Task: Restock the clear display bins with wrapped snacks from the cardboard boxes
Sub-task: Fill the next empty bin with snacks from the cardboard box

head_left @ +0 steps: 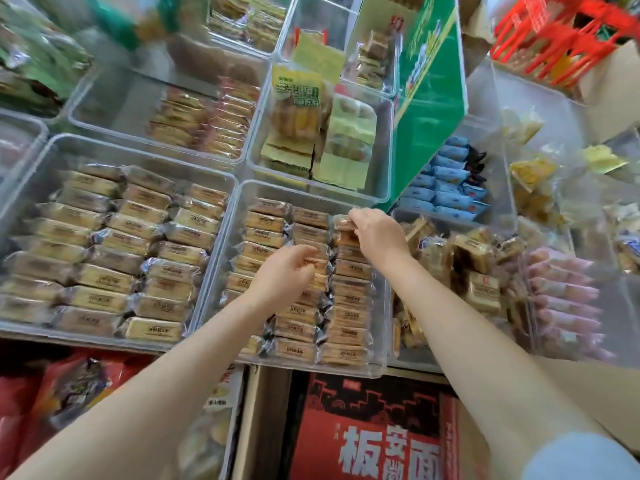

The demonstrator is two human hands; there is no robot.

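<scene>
Bins: clear bins (239, 199) packed edge to edge, walls touching; about nine in view.
Middle bin: three rows of wrapped snacks (266, 220) fill it wall to wall, little free room.
Green box (429, 98): one, tilted over the bins at right.
Red box (374, 427): one, below the front edge.
Left hand (284, 275): fingers curled, pinching a snack in the centre row.
Right hand (374, 233): fingertips pinching a snack (344, 224) at the far end of the right row.

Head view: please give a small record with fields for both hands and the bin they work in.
bin: clear bin, three rows of wrapped brown snacks
left hand: left hand, fingers curled on a snack in the middle row
right hand: right hand, pinching a snack at the far end of the right row
below bin: red box
</scene>
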